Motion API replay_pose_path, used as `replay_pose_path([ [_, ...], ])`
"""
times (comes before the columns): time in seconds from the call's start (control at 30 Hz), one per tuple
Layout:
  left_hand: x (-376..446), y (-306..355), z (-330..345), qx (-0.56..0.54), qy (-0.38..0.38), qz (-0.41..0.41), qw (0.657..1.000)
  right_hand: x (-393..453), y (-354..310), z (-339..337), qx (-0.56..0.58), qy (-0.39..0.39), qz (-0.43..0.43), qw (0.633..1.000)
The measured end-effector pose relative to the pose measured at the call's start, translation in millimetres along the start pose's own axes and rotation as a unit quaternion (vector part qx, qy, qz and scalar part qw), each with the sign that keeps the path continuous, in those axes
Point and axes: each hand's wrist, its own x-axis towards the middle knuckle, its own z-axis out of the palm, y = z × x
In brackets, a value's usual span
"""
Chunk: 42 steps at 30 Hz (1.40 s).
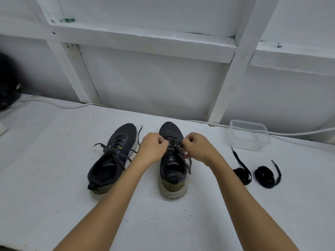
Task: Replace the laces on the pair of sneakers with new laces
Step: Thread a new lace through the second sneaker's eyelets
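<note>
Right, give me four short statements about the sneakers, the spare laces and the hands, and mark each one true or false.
1. Both hands, left hand and right hand, work at the laces of the right-side dark grey sneaker. True.
2. The left-side dark grey sneaker has no lace. False: it is still laced.
3. Two coiled black laces lie inside the clear plastic container. False: they lie on the white table.
4. The container looks empty. True.
</note>
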Motion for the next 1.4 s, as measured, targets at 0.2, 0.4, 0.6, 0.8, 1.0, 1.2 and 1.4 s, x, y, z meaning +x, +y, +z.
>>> replay_pose_path([
  [0.2,0.7,-1.4,-4.7,-0.049,-0.009,-0.010,0.999,-1.6,-3.6,-2.6,0.018,0.001,-0.021,1.000],
  [0.4,8.9,-4.1,-10.1,-0.022,-0.042,0.000,0.999,5.5,-6.3,-2.2,-0.100,-0.016,-0.053,0.994],
  [0.6,0.0,-7.9,-7.2,-0.089,-0.008,-0.030,0.996,1.3,-2.7,2.0,-0.077,0.017,-0.048,0.996],
  [0.8,-7.9,-0.4,-24.2,-0.069,-0.060,-0.029,0.995,-12.4,-11.2,-7.0,-0.068,0.008,-0.091,0.993],
  [1.0,-6.1,4.8,-23.4,-0.012,-0.081,0.016,0.997,-11.9,-16.1,-4.1,-0.142,-0.026,-0.079,0.986],
  [1.2,-1.0,2.4,-18.9,-0.082,-0.104,-0.033,0.991,-12.6,-16.3,0.6,-0.204,-0.022,-0.076,0.976],
  [1.4,-9.6,-5.0,-16.4,-0.109,-0.101,-0.051,0.988,-18.7,-4.7,1.9,-0.076,0.015,-0.036,0.996],
])
